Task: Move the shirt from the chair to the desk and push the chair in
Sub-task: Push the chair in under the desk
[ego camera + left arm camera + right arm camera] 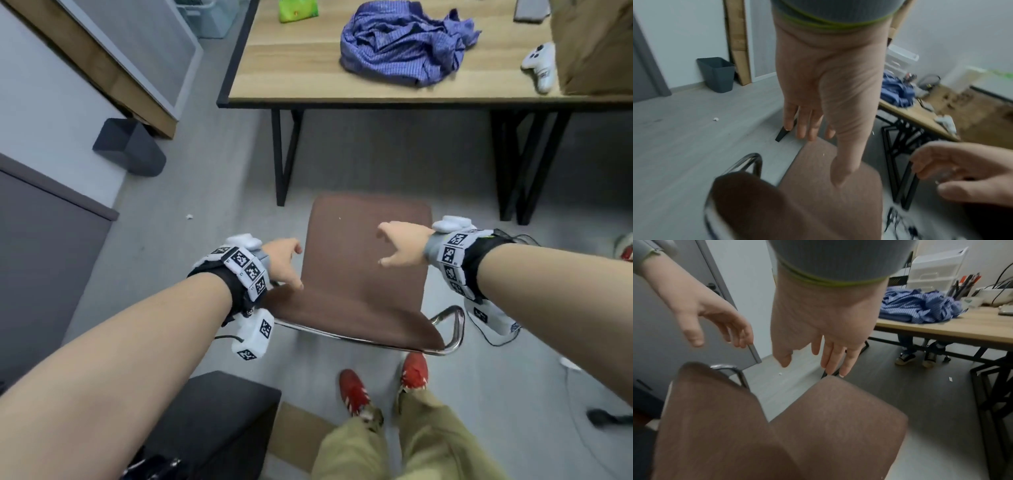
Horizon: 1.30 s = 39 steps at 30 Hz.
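The shirt (407, 41) already lies crumpled on the table (301, 82), so you only have the chair (359, 267) left to push in, and your left hand (284, 260) and right hand (400, 246) hover over its backrest, fingers loose and holding nothing

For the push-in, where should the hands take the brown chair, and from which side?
Probably the top of the chair backrest, from behind, one hand near each corner. It faces the desk and stands clear of it, and the left hand and right hand hover open over it.
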Motion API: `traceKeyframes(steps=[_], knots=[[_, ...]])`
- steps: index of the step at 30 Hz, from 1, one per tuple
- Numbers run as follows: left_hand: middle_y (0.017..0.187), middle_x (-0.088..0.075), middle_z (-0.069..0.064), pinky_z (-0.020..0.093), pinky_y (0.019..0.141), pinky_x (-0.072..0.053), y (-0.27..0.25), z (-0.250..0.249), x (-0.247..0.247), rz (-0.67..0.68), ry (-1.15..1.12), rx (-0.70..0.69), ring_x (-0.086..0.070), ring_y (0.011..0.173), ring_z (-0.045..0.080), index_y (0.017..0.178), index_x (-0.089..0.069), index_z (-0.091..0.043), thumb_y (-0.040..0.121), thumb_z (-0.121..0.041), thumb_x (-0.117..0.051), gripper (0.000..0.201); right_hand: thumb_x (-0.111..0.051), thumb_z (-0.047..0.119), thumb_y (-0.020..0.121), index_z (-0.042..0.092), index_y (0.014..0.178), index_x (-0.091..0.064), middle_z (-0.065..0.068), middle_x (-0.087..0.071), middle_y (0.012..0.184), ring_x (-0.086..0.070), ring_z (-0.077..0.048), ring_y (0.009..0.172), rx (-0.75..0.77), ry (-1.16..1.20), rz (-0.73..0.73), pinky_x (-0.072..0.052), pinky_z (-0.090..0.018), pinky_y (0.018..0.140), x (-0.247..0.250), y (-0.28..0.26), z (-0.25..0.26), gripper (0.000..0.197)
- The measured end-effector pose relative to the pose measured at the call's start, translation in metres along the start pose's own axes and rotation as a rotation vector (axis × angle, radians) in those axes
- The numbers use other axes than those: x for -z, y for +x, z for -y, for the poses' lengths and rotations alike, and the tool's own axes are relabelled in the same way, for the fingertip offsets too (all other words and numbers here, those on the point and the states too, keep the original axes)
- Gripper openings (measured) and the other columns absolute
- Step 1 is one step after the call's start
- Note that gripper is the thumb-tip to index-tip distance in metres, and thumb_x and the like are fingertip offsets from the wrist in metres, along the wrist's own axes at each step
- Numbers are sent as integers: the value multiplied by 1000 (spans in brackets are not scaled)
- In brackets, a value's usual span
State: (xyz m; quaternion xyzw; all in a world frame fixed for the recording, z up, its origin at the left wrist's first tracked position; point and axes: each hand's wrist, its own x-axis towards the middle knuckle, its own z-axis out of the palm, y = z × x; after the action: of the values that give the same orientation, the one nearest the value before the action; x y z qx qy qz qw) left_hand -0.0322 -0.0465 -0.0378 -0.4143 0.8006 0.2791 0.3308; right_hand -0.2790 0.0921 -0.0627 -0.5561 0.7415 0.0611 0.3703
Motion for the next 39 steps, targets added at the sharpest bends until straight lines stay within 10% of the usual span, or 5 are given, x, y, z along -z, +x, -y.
traceKeyframes(steps=[6, 17, 25, 30, 39], knots=[[132, -46, 6, 51, 97, -52, 12, 6, -69, 165, 488, -173, -51, 123, 29, 149, -23, -31, 20, -69, -81, 146, -80, 78, 48, 18, 130, -47, -1, -58, 130, -63, -28, 116, 43, -66, 277, -52, -41, 97, -74, -21, 18, 107], [126, -46, 6, 46, 97, -48, 31, -9, -80, 44, 576, -298, -50, 115, 29, 147, -26, -21, 34, -45, -90, 131, -79, 65, 36, 20, 104, -38, -1, -50, 108, -58, -27, 99, 75, -289, 252, -51, -46, 87, -112, -18, 15, 91], [141, -40, 15, 50, 115, -31, 72, -38, -20, -153, 592, -232, -42, 132, 34, 156, -14, -9, 37, -41, -95, 147, -80, 63, 32, 15, 120, -41, -6, -44, 123, -49, -31, 119, -38, -311, -93, -43, -47, 94, -56, 6, -13, 107], [152, -28, 20, 52, 124, -18, 106, -61, 26, -334, 579, -88, -23, 147, 41, 159, -3, -5, 35, -42, -97, 161, -88, 72, 31, 11, 161, -2, -21, -10, 167, 5, -38, 158, -101, -327, -221, 0, -63, 124, -10, 44, -41, 167], [168, -10, 23, 50, 127, -9, 191, -104, 119, -454, 529, -21, -5, 157, 40, 162, 1, -7, 78, -29, -80, 118, -89, 70, 38, 13, 161, 14, -23, 10, 170, 19, -38, 156, -145, -315, -264, 9, -63, 123, 96, 126, -96, 170]])
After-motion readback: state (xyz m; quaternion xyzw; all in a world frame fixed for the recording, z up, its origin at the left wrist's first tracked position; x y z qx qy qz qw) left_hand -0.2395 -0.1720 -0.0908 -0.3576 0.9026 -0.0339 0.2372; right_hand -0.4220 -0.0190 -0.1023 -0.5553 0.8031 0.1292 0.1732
